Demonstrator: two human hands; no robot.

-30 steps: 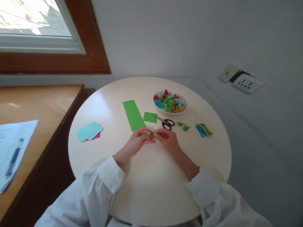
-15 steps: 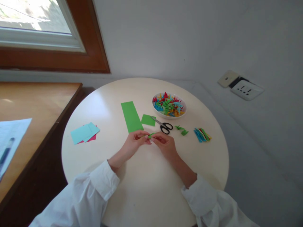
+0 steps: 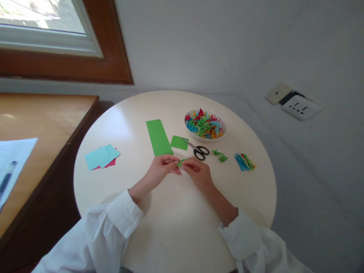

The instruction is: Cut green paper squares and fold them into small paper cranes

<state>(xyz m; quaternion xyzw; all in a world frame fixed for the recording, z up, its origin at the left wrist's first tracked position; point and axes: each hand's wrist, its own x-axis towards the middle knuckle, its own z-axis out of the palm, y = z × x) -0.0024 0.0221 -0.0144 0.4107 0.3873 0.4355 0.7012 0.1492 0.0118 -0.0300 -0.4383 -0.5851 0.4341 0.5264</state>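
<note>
A small folded piece of green paper [image 3: 180, 163] is pinched between both hands above the round white table [image 3: 176, 223]. My left hand [image 3: 162, 165] grips its left side with thumb and fingers. From the right, my right hand [image 3: 198, 170] pinches the other side; its exact folds are mostly covered by fingertips. Just beyond my hands lie a long green paper strip [image 3: 159, 137] and a smaller green paper square [image 3: 179, 142]. Scissors [image 3: 200, 150] with black handles rest with their tip on that square. Small folded green pieces [image 3: 220, 155] lie right of the scissors.
A white bowl [image 3: 226, 133] full of colourful folded paper cranes stands at the back right. Coloured paper strips [image 3: 245, 162] lie at the right. Light blue sheets [image 3: 101, 156] overlap red paper on the left. A wooden desk [image 3: 57, 117] adjoins the left side.
The view has shifted slightly. Both hands stay together on the green paper, with only small finger movement; a little more of the paper shows between them.
</note>
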